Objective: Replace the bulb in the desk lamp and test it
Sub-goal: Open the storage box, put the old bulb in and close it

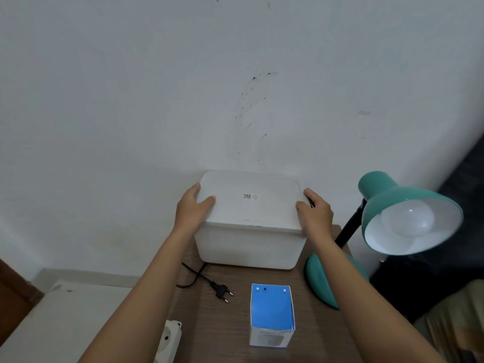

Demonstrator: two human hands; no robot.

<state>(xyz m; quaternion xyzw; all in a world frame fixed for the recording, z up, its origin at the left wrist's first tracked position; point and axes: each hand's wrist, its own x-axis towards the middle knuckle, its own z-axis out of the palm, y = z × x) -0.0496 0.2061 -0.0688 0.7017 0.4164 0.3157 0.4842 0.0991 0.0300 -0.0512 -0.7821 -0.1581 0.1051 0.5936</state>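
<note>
A teal desk lamp (377,191) stands at the right of the wooden table (230,326), its shade tilted toward me with a white bulb (407,218) screwed inside, unlit. Its black plug (221,292) lies loose on the table. A blue and white bulb box (271,314) stands upright near the front. At the back sits a white lidded storage box (250,242). My left hand (192,208) grips the lid's left edge and my right hand (314,212) grips its right edge.
A white power socket strip (169,339) lies at the table's front left corner. A white wall rises just behind the storage box. A lower white surface (60,318) is to the left, and dark furniture stands to the right of the lamp.
</note>
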